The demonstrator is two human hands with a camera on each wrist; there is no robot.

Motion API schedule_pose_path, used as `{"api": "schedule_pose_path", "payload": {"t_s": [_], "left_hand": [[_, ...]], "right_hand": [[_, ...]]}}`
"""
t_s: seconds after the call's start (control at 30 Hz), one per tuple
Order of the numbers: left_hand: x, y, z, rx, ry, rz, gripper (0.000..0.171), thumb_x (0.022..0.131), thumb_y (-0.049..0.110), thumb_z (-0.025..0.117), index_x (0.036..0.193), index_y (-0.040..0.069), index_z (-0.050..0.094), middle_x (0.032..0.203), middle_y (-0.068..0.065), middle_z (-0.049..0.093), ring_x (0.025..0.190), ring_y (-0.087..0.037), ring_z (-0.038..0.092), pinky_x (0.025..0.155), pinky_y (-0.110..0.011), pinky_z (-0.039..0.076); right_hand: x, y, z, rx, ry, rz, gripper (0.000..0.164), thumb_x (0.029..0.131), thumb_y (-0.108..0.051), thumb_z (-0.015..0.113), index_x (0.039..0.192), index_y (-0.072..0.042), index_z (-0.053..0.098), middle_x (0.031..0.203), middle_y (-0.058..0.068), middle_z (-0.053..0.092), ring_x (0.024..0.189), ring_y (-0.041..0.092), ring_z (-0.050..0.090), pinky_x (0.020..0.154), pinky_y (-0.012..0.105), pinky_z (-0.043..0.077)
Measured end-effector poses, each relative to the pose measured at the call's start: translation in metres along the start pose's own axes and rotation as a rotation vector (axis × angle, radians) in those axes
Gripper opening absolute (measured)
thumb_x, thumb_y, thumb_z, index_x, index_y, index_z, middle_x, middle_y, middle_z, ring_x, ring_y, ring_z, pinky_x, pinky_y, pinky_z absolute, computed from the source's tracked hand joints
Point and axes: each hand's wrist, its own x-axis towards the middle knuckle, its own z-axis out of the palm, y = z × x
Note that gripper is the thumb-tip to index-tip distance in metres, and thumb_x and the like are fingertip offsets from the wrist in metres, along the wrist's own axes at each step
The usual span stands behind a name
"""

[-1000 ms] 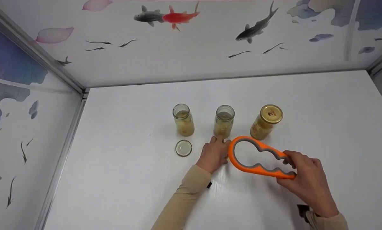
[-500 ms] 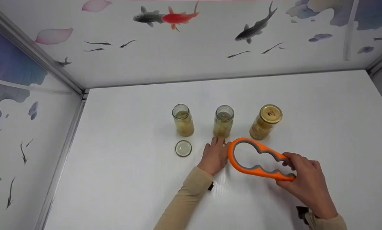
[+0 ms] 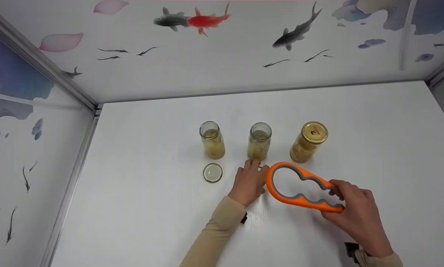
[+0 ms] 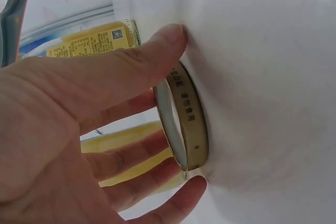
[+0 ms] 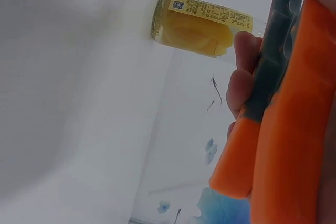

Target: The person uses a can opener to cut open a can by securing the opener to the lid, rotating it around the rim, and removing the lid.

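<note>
My left hand [image 3: 247, 185] is low at the table just in front of the middle open glass jar [image 3: 259, 146]. Its thumb and fingers curl round the rim of a gold jar lid [image 4: 191, 124], which lies with its pale inside facing the palm in the left wrist view. From above, the hand mostly hides this lid. My right hand [image 3: 361, 215] grips the handle ends of an orange and grey jar opener [image 3: 299, 201], whose rounded loop reaches toward the left hand. The opener is held above the table, in front of a jar with its gold lid on [image 3: 314, 132].
Another open jar [image 3: 215, 148] stands to the left, with pale contents in liquid. A second lid [image 3: 213, 172] lies inside up in front of it. Printed walls with fish [image 3: 207, 20] border the white table [image 3: 144, 207] at the back and left.
The jar opener and right hand have sunk slightly toward the near side. My left hand has shifted only a little, and the jars stand where they were.
</note>
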Motion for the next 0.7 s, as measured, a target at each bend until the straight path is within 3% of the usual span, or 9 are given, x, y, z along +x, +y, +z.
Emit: {"api": "schedule_pose_path", "payload": {"t_s": [0.4,0.7], "left_hand": [[0.002,0.014,-0.007,-0.003,0.028,-0.011,0.05,0.085,0.04,0.073,0.127,0.017,0.059,0.131,-0.006,0.051,0.12,-0.024,0.046,0.092,-0.04,0.045],[0.01,0.018,-0.001,-0.113,0.084,0.007,0.05,0.089,0.033,0.071,0.13,0.009,0.057,0.129,-0.006,0.054,0.119,-0.021,0.05,0.093,-0.037,0.046]], "right_hand": [[-0.007,0.003,-0.006,-0.03,0.022,0.08,0.065,0.052,-0.001,0.089,0.11,0.002,0.06,0.083,0.01,0.066,0.072,0.028,0.057,0.073,0.048,0.032],[-0.015,0.006,-0.01,-0.05,0.012,0.159,0.059,0.057,-0.004,0.086,0.109,0.001,0.058,0.082,0.01,0.063,0.072,0.028,0.055,0.073,0.047,0.031]]}}
